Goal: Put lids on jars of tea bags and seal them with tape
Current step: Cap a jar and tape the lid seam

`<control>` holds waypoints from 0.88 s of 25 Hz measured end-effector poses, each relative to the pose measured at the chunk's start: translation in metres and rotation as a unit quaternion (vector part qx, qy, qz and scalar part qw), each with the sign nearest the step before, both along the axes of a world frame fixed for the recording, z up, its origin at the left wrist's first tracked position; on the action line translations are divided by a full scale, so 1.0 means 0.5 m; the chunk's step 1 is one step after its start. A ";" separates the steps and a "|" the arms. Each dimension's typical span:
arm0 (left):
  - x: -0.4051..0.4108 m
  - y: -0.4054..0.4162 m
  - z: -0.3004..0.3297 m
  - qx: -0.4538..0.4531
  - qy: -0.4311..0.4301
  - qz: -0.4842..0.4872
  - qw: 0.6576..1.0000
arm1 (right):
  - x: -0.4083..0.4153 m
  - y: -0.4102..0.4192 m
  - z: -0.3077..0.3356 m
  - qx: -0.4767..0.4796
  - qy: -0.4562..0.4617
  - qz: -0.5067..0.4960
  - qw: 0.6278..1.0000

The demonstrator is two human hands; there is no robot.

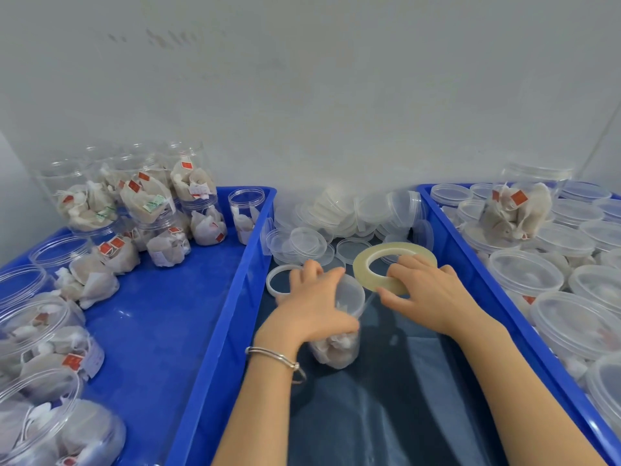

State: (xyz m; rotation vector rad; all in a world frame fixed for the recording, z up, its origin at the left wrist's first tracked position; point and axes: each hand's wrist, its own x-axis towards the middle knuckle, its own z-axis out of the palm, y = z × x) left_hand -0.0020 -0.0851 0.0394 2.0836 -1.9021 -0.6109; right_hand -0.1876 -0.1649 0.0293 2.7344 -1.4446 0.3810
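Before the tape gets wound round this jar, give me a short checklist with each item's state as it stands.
1. Lid on the jar: ok, it looks seated.
2. Jar steadied: ok, left hand grips it near the top.
3. Tape roll in hand: ok, right hand holds it, fingers through the core.
4. Tape end stuck to the lid seam: cannot tell, the clear strip is barely visible.
5. Jar filled with tea bags: ok, bags show through the wall.
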 end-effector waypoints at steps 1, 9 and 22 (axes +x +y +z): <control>-0.022 -0.008 0.005 0.010 -0.022 0.009 1.000 | 0.008 -0.001 -0.001 0.001 0.001 0.002 1.000; -0.052 -0.028 -0.042 -0.074 0.001 0.046 0.996 | 0.006 -0.002 -0.022 0.031 -0.027 -0.005 0.999; -0.074 -0.020 -0.072 -0.234 -0.073 0.106 0.964 | -0.006 0.020 -0.034 0.024 -0.062 -0.009 0.998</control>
